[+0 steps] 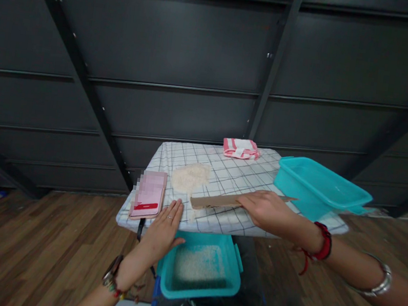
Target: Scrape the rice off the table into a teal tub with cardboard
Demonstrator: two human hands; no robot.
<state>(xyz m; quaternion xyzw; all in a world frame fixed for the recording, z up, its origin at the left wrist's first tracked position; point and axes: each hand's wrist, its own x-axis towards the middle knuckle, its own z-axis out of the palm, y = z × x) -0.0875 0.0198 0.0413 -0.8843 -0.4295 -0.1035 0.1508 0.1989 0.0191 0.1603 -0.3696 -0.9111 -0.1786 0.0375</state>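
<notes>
While only the head view is given, it shows two teal tubs clearly. One tub (pixel 201 266) sits below the near edge of the table (pixel 252 178), apparently on the person's lap, and holds a thin layer of white rice spread over its floor. The second tub (pixel 318 188) rests on the table's right corner, partly overhanging it; its inside looks bare from this angle, though the far wall hides part of the floor. A loose heap of rice (pixel 190 177) lies directly on the checked cloth near the middle of the table, well apart from both tubs.

The right hand (pixel 269 210) lies over a flat strip of cardboard (pixel 216 201), fingers bent around its right end, so its grip is closed on the strip. The strip stretches leftward across the cloth, its left end just in front of the rice heap. The left hand (pixel 164 229) is flat and open, fingers together and stretched out, its grip holding nothing; the fingertips rest on the table's near edge, just above the lower tub and beside a pink phone (pixel 148 194). A ring shows on one finger and a watch on the wrist.

At the far edge lies a folded pink and white cloth (pixel 240 148).
</notes>
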